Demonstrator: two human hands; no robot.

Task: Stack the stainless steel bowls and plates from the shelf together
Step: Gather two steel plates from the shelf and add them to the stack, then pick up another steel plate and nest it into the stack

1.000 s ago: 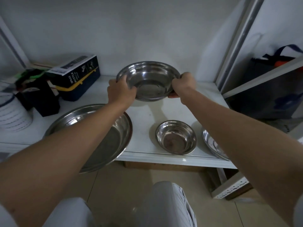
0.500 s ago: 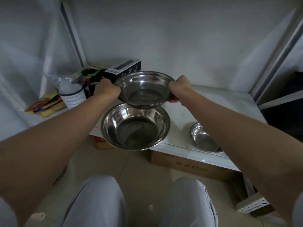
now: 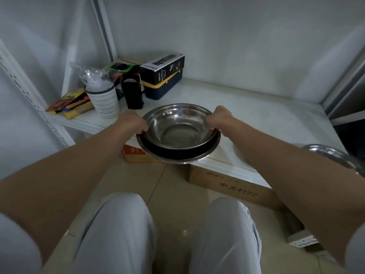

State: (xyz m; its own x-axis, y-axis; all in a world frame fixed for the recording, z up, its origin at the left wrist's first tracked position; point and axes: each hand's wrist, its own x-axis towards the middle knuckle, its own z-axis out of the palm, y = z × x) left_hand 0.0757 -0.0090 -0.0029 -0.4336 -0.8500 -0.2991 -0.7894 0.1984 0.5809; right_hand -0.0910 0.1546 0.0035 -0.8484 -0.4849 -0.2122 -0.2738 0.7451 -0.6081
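A medium steel bowl (image 3: 177, 127) sits inside the rim of a larger steel bowl (image 3: 178, 156) at the front edge of the white shelf (image 3: 256, 123). My left hand (image 3: 131, 123) grips the medium bowl's left rim and my right hand (image 3: 220, 119) grips its right rim. The large bowl overhangs the shelf edge a little. Behind my right forearm, at the far right, part of another steel dish (image 3: 333, 155) shows; the rest of it is hidden.
On the shelf's left stand a white cup with a plastic-wrapped bottle (image 3: 102, 97), a black device (image 3: 132, 93), a spray bottle box on a blue and yellow case (image 3: 164, 76) and packets (image 3: 71, 103). Cardboard boxes (image 3: 233, 186) lie under the shelf. A power strip (image 3: 302, 239) is on the floor.
Both hands carried the medium bowl from the back of the shelf leftward and down, into the large bowl. The view swung left, so the small bowl is out of sight.
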